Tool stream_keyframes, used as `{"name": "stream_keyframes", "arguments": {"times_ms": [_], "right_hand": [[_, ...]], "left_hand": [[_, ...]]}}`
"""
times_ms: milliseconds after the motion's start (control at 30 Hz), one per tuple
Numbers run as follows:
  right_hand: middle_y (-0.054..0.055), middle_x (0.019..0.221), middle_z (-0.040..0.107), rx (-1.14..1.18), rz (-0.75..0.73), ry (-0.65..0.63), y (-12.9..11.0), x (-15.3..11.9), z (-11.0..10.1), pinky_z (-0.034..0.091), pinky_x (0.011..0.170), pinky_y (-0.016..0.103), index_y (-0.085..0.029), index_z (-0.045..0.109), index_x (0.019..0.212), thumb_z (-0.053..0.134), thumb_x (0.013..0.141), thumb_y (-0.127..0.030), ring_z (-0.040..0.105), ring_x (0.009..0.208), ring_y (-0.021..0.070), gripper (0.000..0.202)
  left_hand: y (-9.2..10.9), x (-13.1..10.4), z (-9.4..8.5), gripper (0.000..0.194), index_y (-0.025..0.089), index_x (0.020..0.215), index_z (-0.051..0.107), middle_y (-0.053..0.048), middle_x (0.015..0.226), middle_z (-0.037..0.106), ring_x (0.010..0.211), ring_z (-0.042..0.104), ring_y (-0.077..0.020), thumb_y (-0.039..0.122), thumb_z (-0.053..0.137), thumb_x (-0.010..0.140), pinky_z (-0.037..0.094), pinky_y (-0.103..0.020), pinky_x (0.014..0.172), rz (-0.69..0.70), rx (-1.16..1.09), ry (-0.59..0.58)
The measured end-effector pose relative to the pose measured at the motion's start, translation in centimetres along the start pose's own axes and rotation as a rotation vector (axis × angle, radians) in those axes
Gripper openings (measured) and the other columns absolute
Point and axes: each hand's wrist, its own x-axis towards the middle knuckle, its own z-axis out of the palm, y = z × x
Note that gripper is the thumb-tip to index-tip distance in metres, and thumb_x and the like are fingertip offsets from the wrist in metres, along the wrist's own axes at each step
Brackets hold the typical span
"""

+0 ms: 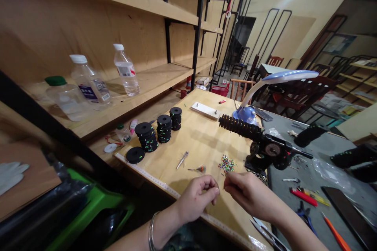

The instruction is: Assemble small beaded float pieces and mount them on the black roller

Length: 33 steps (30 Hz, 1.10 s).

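**Blurred labels (88, 91) on the shelf (165, 76), one bead heap (227, 164) on the desk (206, 141)**

Three clear bottles stand on the shelf. The green-capped one (65, 102) is leftmost; the middle bottle (81, 72) has a purple label with a barcode, and the right bottle (131, 85) a white and red label with another. Their lettering is too blurred to read, as are the marks on the ruler strip (159, 182) along the desk's edge.

The desk carries three stacks of black discs (147, 139), plus one single disc (135, 155) in front. There is one blue lamp (246, 114) and one black ridged roll (238, 126) on a stand. The multicoloured bead heap lies just beyond the right hand (243, 191). The left hand (200, 197) is near it, one bracelet (151, 229) around its wrist. Both hands have fingers curled narrowly towards the thumbs; I cannot tell whether they hold anything.
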Motion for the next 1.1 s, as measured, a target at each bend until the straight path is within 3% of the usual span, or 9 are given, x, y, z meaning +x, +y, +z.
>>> {"name": "stream_keyframes", "arguments": {"times_ms": [267,533,867,1100], "right_hand": [[0.001,0.063,0.06,0.016,0.03,-0.008,0.0,0.1,0.0,0.037,0.054,0.021,-0.019,0.057,0.078,0.044,0.089,-0.017,0.053,0.055,0.0127,0.017],[-0.001,0.061,0.058,0.05,0.039,-0.003,-0.2,0.1,-0.1,0.037,0.052,0.02,-0.02,0.056,0.078,0.045,0.088,-0.017,0.052,0.053,0.0124,0.015],[-0.002,0.06,0.058,0.058,0.046,0.003,0.2,0.2,0.2,0.036,0.052,0.019,-0.02,0.056,0.077,0.048,0.087,-0.016,0.052,0.052,0.0114,0.014],[-0.003,0.057,0.057,0.076,0.043,0.002,0.1,0.3,0.0,0.036,0.05,0.019,-0.02,0.055,0.076,0.048,0.084,-0.012,0.052,0.05,0.0108,0.013]], "left_hand": [[-1.0,-1.1,-0.8,0.024,0.017,0.073,0.053,0.003,0.061,0.052,0.061,0.049,-0.0122,0.037,0.058,0.084,0.038,-0.023,0.061,-0.036,0.05,-0.028],[0.2,-0.6,0.0,0.022,0.017,0.072,0.053,0.002,0.06,0.053,0.059,0.051,-0.0121,0.034,0.06,0.083,0.039,-0.023,0.061,-0.038,0.072,-0.001],[-1.0,-0.8,-0.7,0.019,0.016,0.07,0.056,0.001,0.063,0.056,0.063,0.052,-0.0129,0.029,0.058,0.084,0.039,-0.023,0.063,-0.01,0.115,0.006],[-0.4,-0.9,-1.0,0.019,0.015,0.071,0.059,-0.002,0.069,0.06,0.071,0.056,-0.0153,0.028,0.058,0.084,0.042,-0.025,0.07,-0.009,0.151,-0.005]]}}
